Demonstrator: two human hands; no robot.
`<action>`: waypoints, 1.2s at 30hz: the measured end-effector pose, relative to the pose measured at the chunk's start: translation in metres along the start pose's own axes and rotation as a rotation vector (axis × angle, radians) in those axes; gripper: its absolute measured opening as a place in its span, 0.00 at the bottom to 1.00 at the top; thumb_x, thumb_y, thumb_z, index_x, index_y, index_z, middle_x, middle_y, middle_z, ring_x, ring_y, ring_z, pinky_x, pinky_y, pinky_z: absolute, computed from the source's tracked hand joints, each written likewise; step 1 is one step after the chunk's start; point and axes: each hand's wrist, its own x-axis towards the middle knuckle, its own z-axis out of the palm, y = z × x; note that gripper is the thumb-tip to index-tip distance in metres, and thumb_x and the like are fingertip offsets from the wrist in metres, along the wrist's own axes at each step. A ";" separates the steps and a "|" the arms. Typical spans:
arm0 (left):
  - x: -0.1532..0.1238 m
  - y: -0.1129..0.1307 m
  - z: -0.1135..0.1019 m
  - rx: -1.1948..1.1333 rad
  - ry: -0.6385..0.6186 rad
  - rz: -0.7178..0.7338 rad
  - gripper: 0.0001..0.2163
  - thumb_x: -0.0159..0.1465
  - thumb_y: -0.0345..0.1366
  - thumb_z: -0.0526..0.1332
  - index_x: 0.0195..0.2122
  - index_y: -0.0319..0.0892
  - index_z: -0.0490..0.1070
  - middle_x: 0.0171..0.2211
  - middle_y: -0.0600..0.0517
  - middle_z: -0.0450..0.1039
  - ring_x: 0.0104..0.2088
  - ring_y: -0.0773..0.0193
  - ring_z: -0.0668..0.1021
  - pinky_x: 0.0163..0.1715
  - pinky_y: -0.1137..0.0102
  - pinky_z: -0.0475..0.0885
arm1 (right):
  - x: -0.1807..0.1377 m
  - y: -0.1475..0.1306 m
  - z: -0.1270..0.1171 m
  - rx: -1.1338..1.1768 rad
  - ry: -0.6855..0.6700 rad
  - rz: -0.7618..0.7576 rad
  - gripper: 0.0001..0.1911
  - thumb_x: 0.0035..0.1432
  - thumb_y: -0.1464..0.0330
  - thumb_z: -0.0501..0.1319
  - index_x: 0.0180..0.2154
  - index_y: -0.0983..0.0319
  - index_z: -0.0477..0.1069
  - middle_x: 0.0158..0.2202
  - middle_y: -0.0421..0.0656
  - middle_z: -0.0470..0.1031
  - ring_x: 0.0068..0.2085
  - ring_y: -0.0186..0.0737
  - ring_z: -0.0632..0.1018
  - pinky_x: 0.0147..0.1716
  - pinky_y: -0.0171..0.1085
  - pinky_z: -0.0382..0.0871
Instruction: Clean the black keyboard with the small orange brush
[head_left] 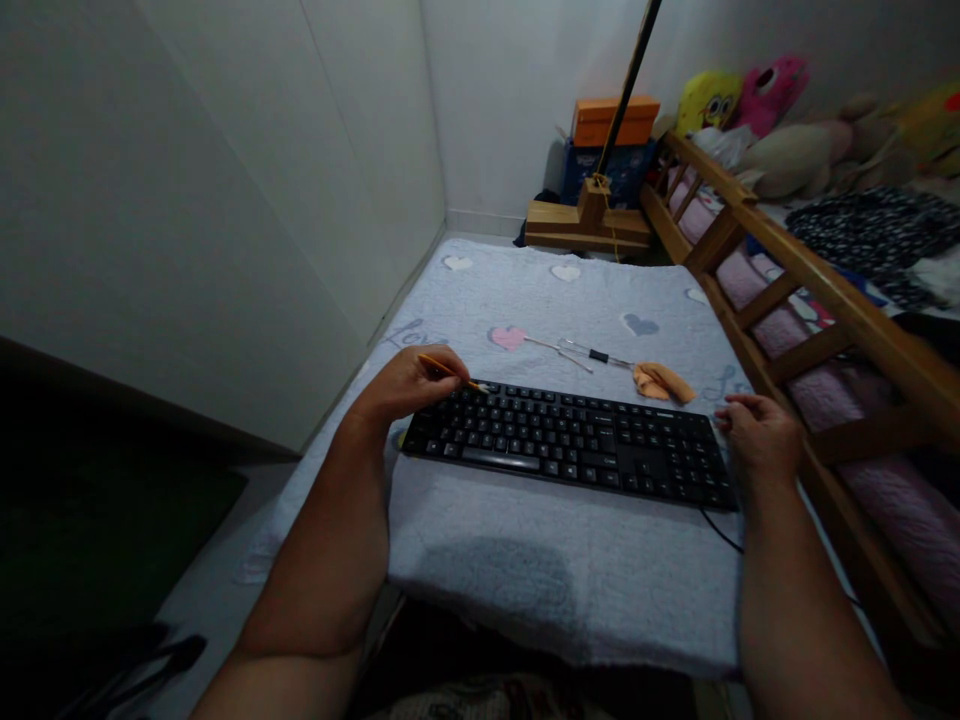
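A black keyboard (pixel 570 443) lies across a pale blue fleece blanket (pixel 555 560) with heart shapes. My left hand (pixel 409 385) is closed round a thin orange-handled tool (pixel 450 373), whose tip rests at the keyboard's top-left corner. My right hand (pixel 757 432) sits at the keyboard's right end, fingers curled against its edge. Beyond the keyboard lie a black-handled screwdriver (pixel 596 353), a thin metal tool (pixel 559 350) and a crumpled orange cloth (pixel 664 382).
A wooden bed rail (pixel 795 260) runs along the right, with plush toys (pixel 750 100) and dark bedding behind it. An orange box (pixel 615 120) on a blue box and a wooden stand with a dark pole (pixel 592 215) sit at the far wall. A white wall closes the left side.
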 end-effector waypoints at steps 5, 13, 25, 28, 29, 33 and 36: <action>-0.003 0.001 -0.003 0.005 0.031 -0.032 0.07 0.57 0.39 0.67 0.32 0.42 0.81 0.32 0.49 0.79 0.34 0.60 0.80 0.37 0.66 0.75 | 0.001 0.000 -0.001 -0.031 0.000 -0.013 0.13 0.40 0.67 0.63 0.33 0.61 0.76 0.24 0.39 0.76 0.25 0.36 0.75 0.23 0.31 0.66; -0.008 0.003 -0.013 0.043 0.088 -0.105 0.07 0.55 0.39 0.65 0.30 0.43 0.78 0.29 0.51 0.77 0.33 0.60 0.78 0.37 0.63 0.76 | 0.002 0.002 -0.002 -0.048 -0.006 -0.017 0.14 0.40 0.66 0.63 0.33 0.61 0.76 0.24 0.39 0.76 0.25 0.36 0.75 0.24 0.32 0.67; -0.011 0.007 -0.016 0.061 0.146 -0.116 0.07 0.52 0.40 0.63 0.29 0.43 0.77 0.28 0.51 0.76 0.33 0.59 0.78 0.36 0.64 0.74 | 0.009 0.015 -0.004 -0.079 -0.016 -0.035 0.15 0.41 0.64 0.63 0.35 0.60 0.77 0.26 0.40 0.78 0.27 0.38 0.76 0.27 0.34 0.68; -0.011 0.006 -0.018 0.096 0.189 -0.115 0.07 0.52 0.39 0.62 0.29 0.43 0.77 0.28 0.52 0.76 0.33 0.60 0.77 0.36 0.63 0.74 | 0.010 0.017 -0.005 -0.101 -0.019 -0.053 0.13 0.43 0.65 0.63 0.34 0.59 0.77 0.27 0.41 0.78 0.28 0.40 0.77 0.27 0.35 0.70; -0.011 0.005 -0.018 0.113 0.207 -0.108 0.07 0.52 0.38 0.62 0.28 0.43 0.76 0.28 0.52 0.75 0.33 0.60 0.77 0.36 0.63 0.74 | 0.010 0.018 -0.005 -0.108 -0.025 -0.056 0.11 0.45 0.65 0.63 0.34 0.59 0.76 0.27 0.41 0.78 0.29 0.40 0.77 0.27 0.36 0.71; -0.010 0.003 -0.018 0.147 0.303 -0.076 0.06 0.51 0.36 0.62 0.29 0.43 0.76 0.30 0.51 0.76 0.34 0.59 0.76 0.42 0.61 0.76 | 0.007 0.016 -0.007 -0.131 -0.055 -0.069 0.07 0.50 0.67 0.63 0.34 0.57 0.76 0.29 0.42 0.78 0.30 0.42 0.78 0.27 0.36 0.71; -0.008 0.000 -0.016 0.067 0.378 -0.074 0.08 0.53 0.35 0.63 0.35 0.43 0.76 0.33 0.51 0.77 0.36 0.59 0.78 0.44 0.60 0.76 | 0.006 0.014 -0.007 -0.127 -0.057 -0.074 0.06 0.51 0.68 0.63 0.34 0.57 0.76 0.29 0.41 0.78 0.30 0.42 0.78 0.27 0.36 0.71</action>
